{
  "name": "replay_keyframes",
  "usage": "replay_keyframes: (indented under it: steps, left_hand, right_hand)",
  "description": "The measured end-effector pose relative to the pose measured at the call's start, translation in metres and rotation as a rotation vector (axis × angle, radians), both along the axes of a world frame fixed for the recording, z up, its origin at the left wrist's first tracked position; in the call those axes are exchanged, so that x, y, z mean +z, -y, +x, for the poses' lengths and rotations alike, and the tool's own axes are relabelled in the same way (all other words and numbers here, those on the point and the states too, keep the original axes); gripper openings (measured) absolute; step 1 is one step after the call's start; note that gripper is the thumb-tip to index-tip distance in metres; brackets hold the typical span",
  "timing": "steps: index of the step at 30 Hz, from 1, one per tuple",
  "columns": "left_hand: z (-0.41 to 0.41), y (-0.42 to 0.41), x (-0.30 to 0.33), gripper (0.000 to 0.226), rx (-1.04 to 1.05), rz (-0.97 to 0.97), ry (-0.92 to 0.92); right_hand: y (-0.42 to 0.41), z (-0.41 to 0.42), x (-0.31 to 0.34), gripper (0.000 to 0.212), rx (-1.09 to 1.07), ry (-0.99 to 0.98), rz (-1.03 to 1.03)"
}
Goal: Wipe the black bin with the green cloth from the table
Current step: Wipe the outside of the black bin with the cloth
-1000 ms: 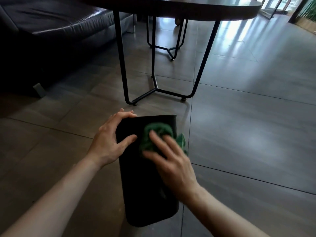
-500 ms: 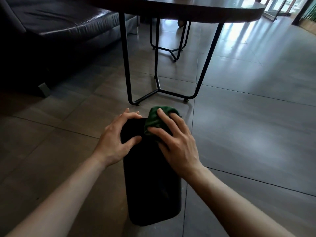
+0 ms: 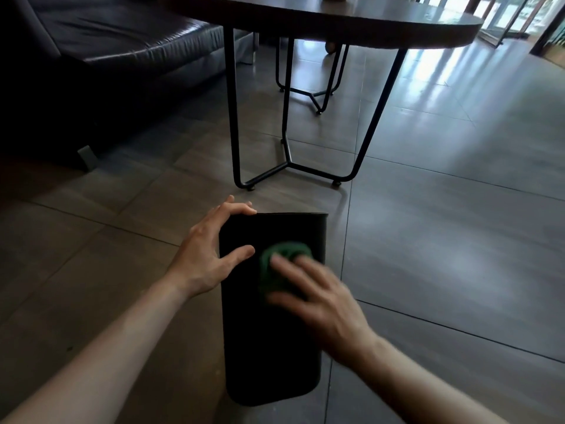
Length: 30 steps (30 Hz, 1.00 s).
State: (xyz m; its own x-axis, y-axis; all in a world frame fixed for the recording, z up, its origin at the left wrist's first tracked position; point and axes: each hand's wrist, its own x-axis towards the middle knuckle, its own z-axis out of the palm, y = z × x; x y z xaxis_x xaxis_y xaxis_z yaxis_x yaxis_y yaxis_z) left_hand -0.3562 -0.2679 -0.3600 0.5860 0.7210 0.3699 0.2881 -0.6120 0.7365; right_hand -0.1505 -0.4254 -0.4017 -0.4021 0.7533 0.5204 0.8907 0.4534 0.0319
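A dark leather sofa [image 3: 122, 41] sits far left. Next, the left hand [image 3: 204, 258] clamps the tall black plastic bin [image 3: 269, 347] at its far left corner. Its fingers hook over the rim and the thumb lies on the broad face, likely to steady the bin against rubbing. On that face the bunched green cloth [image 3: 282, 255] sits under the right hand [image 3: 321, 304], whose grip is released: fingers flat, pressing, motion-blurred. The bin rests on the grey tiled floor [image 3: 443, 240], before the round dark worktop [image 3: 336, 22]. Count: 2 hands, 1 bin, 1 cloth, 1 worktop.

Black bin [image 3: 272, 347], green cloth [image 3: 279, 264]
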Motion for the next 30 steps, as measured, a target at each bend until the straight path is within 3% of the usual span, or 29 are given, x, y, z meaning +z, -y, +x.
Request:
replay_keyframes:
  steps: [3, 6, 9, 13, 16, 19, 21, 24, 30]
  left_hand:
    - [0.002, 0.002, 0.002, 0.056, -0.004, -0.015, 0.001]
    - [0.003, 0.003, 0.003, 0.056, 0.014, -0.005, 0.007]
    - [-0.003, 0.000, 0.002, 0.056, 0.033, -0.010, 0.005]
    - [-0.006, 0.000, 0.002, 0.057, 0.013, -0.027, -0.009]
    - [-0.004, 0.000, 0.002, 0.056, 0.006, -0.033, -0.004]
    - [-0.004, 0.000, 0.001, 0.057, 0.026, -0.039, -0.011]
    - [-0.005, 0.001, 0.002, 0.057, 0.027, -0.047, -0.001]
    - [-0.004, 0.002, 0.004, 0.057, 0.033, -0.042, 0.004]
    - [-0.010, 0.003, 0.006, 0.055, 0.077, -0.024, -0.006]
  right_hand:
    - [-0.034, 0.006, 0.030, 0.028, -0.213, -0.145, 0.045]
    - [-0.027, -0.002, 0.013, 0.027, -0.191, -0.151, 0.038]
    - [0.019, -0.014, -0.036, 0.016, 0.044, 0.025, -0.023]
    - [0.062, -0.013, -0.068, 0.031, 0.175, 0.384, -0.100]
    - [0.035, -0.003, -0.033, 0.022, 0.125, 0.138, -0.109]
    - [-0.009, 0.008, 0.014, 0.022, -0.144, -0.188, -0.037]
    - [-0.029, 0.005, 0.030, 0.026, -0.257, -0.285, -0.020]
    - [-0.025, -0.004, 0.020, 0.026, -0.268, -0.247, -0.019]
    - [0.052, -0.013, -0.046, 0.013, 0.009, 0.039, -0.057]
